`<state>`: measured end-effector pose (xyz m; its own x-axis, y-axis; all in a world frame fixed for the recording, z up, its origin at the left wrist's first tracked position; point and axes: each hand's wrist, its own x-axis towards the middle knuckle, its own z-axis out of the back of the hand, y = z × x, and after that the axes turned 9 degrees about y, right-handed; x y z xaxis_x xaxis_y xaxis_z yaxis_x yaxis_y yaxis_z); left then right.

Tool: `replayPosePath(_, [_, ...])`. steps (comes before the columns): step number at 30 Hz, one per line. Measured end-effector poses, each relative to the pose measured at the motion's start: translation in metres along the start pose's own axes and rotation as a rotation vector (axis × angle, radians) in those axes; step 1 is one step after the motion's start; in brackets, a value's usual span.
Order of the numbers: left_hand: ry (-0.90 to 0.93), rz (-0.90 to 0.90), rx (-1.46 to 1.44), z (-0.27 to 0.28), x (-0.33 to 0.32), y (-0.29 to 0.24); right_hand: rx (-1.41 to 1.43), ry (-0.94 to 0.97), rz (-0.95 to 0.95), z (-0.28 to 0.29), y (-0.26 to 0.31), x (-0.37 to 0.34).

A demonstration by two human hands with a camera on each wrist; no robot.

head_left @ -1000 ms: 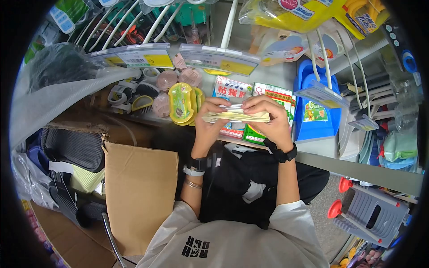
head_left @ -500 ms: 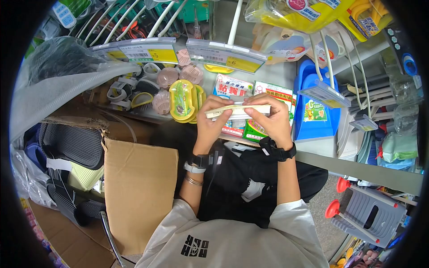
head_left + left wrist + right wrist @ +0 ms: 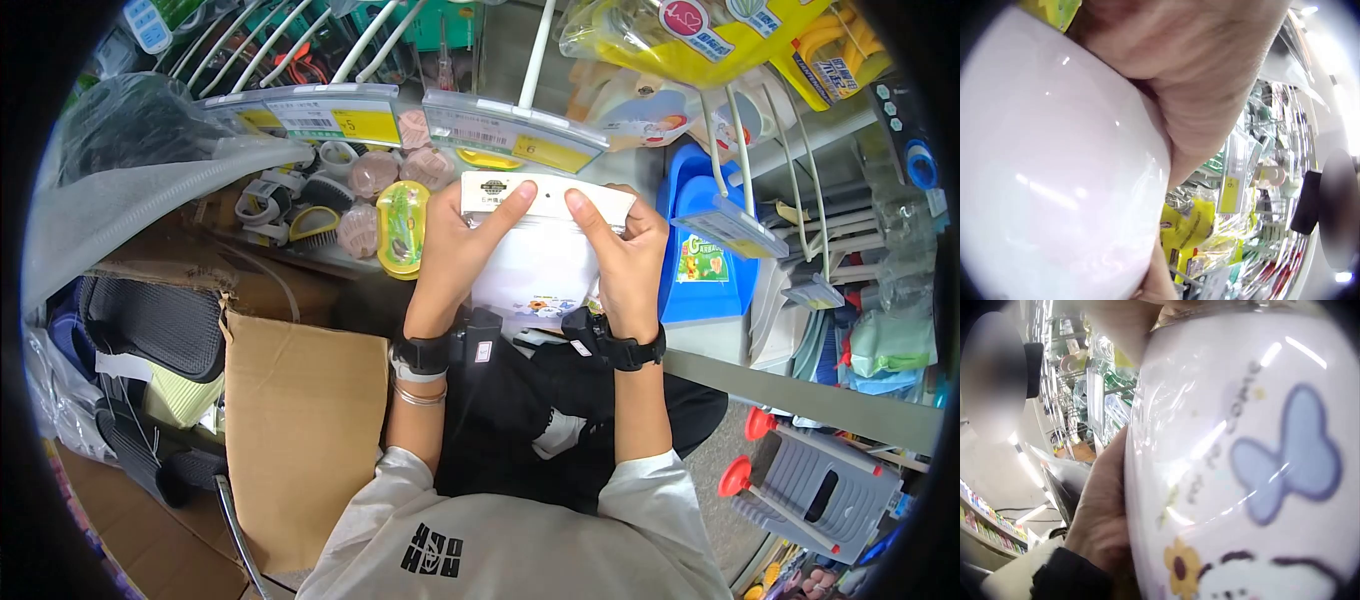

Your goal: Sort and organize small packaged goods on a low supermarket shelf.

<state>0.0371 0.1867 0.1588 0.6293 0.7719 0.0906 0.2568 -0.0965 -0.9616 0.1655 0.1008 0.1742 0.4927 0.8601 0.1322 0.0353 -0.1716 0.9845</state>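
A white package (image 3: 535, 265) with a cream header card (image 3: 548, 196) hangs between the hands in the head view, small coloured prints near its lower edge. My left hand (image 3: 455, 245) pinches the card's left part, thumb on its face. My right hand (image 3: 628, 250) pinches the card's right part the same way. Glossy white wrapping (image 3: 1066, 162) fills much of the left wrist view beside the left hand (image 3: 1179, 69). In the right wrist view the package (image 3: 1241, 450) shows a blue butterfly and a yellow flower, with the right hand (image 3: 1107, 512) along its side.
Yellow-green packs (image 3: 402, 228) and pink round items (image 3: 374, 174) lie on the shelf at left. A blue dustpan (image 3: 706, 280) stands at right. Price tags (image 3: 515, 130) and hooks overhang the shelf. A cardboard flap (image 3: 305, 440) is at lower left.
The package has turned from edge-on to face the head camera, its card raised and its white body hanging down. Both hands have spread slightly, and it now covers the red and green boxes behind.
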Motion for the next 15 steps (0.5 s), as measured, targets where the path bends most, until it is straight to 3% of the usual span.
replayPosePath(6, [0.015,0.002,-0.063,-0.004,0.003,-0.003,0.079,-0.001,-0.028,0.001,0.007,0.005])
replayPosePath(9, [-0.012,-0.110,-0.036,0.002,0.007,-0.003,-0.012,0.045,0.004,-0.004,0.016,0.009])
replayPosePath(15, [-0.097,-0.312,-0.021,0.010,0.015,-0.008,-0.132,0.079,0.248,-0.012,0.023,0.022])
